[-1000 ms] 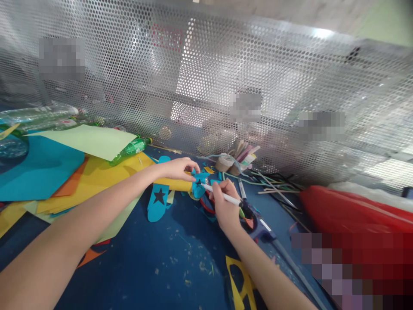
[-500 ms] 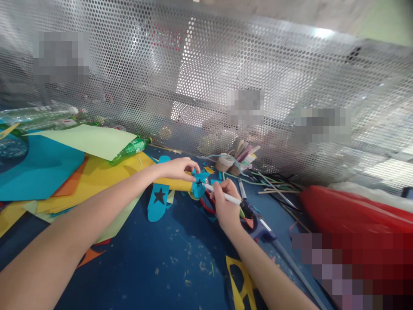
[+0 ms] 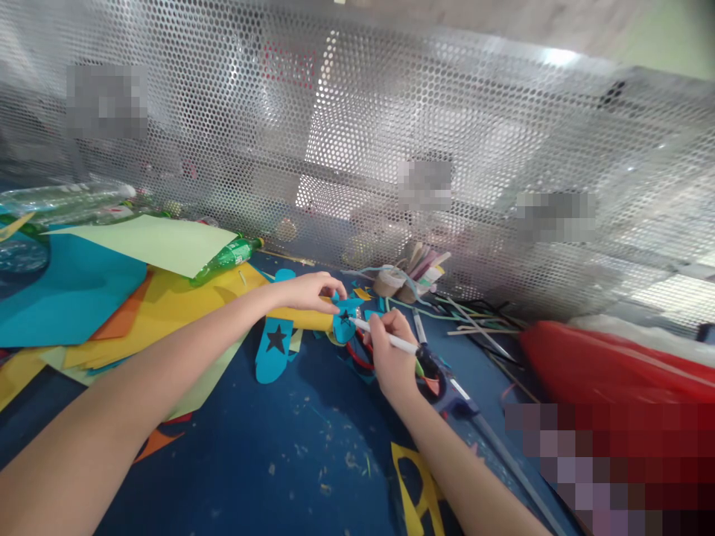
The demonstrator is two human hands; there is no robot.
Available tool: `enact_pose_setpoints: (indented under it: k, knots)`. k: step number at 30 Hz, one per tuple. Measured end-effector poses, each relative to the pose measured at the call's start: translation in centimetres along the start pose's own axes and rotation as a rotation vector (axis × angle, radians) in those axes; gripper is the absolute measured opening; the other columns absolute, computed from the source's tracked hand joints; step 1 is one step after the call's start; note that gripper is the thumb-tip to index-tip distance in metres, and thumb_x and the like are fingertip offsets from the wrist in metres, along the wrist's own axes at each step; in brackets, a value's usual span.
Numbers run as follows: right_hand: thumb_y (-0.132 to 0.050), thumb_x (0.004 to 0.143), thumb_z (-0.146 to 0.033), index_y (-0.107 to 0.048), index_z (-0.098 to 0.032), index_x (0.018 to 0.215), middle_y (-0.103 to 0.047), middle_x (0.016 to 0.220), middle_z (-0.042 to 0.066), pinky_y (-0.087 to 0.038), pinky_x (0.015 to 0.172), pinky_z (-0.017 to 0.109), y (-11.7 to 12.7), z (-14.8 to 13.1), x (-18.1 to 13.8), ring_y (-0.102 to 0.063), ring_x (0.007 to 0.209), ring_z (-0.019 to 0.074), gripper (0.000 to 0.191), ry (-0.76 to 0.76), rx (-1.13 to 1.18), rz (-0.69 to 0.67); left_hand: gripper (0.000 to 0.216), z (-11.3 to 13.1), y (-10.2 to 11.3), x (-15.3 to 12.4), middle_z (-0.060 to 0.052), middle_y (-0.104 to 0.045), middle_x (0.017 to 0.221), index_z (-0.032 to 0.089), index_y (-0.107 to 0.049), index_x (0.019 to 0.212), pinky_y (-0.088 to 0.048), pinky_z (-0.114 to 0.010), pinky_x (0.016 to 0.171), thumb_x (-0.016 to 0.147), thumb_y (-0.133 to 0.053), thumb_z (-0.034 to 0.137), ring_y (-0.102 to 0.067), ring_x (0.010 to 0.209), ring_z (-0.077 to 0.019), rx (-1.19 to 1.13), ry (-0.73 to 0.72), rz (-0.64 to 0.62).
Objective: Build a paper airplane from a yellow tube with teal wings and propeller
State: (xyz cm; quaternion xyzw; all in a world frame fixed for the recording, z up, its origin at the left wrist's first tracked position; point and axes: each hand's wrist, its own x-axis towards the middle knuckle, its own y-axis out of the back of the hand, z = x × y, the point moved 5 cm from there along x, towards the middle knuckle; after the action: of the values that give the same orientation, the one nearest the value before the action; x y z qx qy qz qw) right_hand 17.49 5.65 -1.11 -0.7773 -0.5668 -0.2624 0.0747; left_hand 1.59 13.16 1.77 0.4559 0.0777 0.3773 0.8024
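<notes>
A toy airplane of coloured paper lies across the table, made of a yellow paper tube (image 3: 307,319) with a long blue wing (image 3: 273,357) that bears a black star. At its right end is a small blue tail piece (image 3: 342,332) with a star outline on it. My left hand (image 3: 316,291) is closed on the airplane near that tail, thumb and fingertips at the blue paper. In my right hand (image 3: 394,350) is a white marker (image 3: 402,344), its tip on the small star. Red-handled scissors (image 3: 359,357) lie partly hidden behind my right hand.
Sheets of coloured paper (image 3: 100,283) and a green bottle (image 3: 229,257) lie at left. A perforated metal screen (image 3: 357,134) stands behind. To the right are a glue gun (image 3: 455,394), cups of sticks (image 3: 391,281) and a red bag (image 3: 614,365). A cut yellow scrap (image 3: 410,484) lies in front.
</notes>
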Motion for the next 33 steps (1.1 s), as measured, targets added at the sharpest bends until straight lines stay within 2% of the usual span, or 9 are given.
enact_pose_setpoints:
  k: [19, 33]
  knots:
    - [-0.053, 0.082, -0.027, -0.037, -0.023, 0.058, -0.045, 0.045, -0.007, -0.034, 0.047, 0.026, -0.03, 0.47, 0.06, -0.041, 0.044, 0.0119, 0.029, -0.009, 0.044, 0.005, 0.026, 0.04, 0.03, 0.03, -0.003, -0.053, 0.096, 0.021, -0.061, 0.097, -0.043, -0.028, 0.080, 0.075, -0.064, 0.033, -0.054, 0.090, -0.0166, 0.026, -0.005, -0.002]
    - [-0.053, 0.082, -0.026, -0.037, -0.024, 0.056, -0.044, 0.045, -0.007, -0.031, 0.046, 0.027, 0.06, 0.71, 0.11, -0.038, 0.043, 0.0118, 0.030, -0.010, 0.044, 0.016, 0.025, -0.03, -0.04, 0.06, -0.003, -0.053, 0.095, 0.021, -0.061, 0.096, -0.043, -0.028, 0.080, 0.075, -0.064, 0.033, -0.054, 0.089, -0.0165, 0.019, -0.006, -0.001]
